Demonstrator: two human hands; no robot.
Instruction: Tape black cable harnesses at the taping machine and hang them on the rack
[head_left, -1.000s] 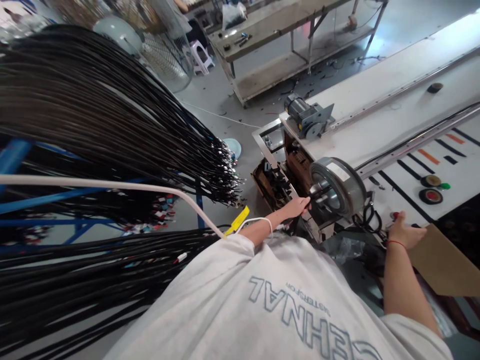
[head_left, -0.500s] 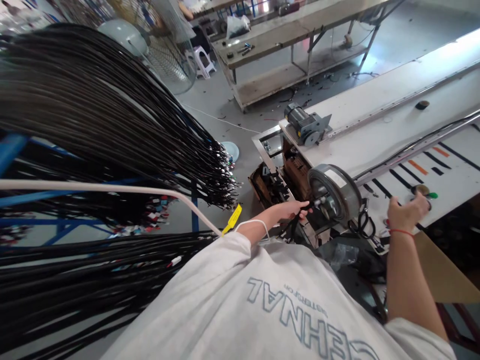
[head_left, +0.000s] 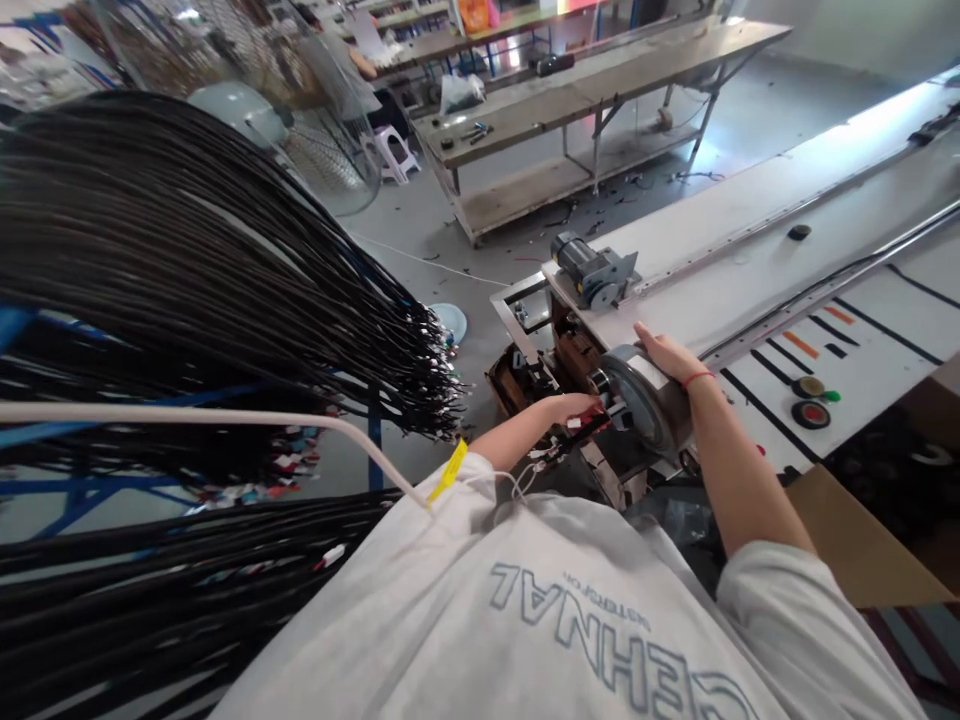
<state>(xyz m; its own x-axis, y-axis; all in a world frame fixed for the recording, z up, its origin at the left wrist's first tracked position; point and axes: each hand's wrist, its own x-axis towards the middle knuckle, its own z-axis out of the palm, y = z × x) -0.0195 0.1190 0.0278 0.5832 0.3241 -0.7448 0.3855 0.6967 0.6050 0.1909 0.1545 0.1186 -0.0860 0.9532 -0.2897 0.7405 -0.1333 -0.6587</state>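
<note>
My left hand [head_left: 579, 407] is closed around a black cable bundle at the near face of a round, drum-like metal machine head [head_left: 652, 400]. Thin wires with small white connectors [head_left: 536, 462] hang below that hand, and its fingertips are partly hidden. On top of the machine head lies my right hand [head_left: 666, 352], its visible fingers stretched out and pointing away from me. To the right of the right arm, two tape rolls [head_left: 812, 413] rest on the white bench beside a small green piece [head_left: 831, 396].
Thick bundles of black cables [head_left: 187, 240] hang on a blue rack at left. A motor [head_left: 581, 262] sits on the long white bench [head_left: 720, 295]. Dark and orange strips [head_left: 800, 345] mark its near side. A cardboard flap [head_left: 862, 540] is at lower right.
My right hand has left the tape rolls and moved left onto the machine head. My left hand stays at the machine's near face, now with connectors showing below it. The view has shifted slightly.
</note>
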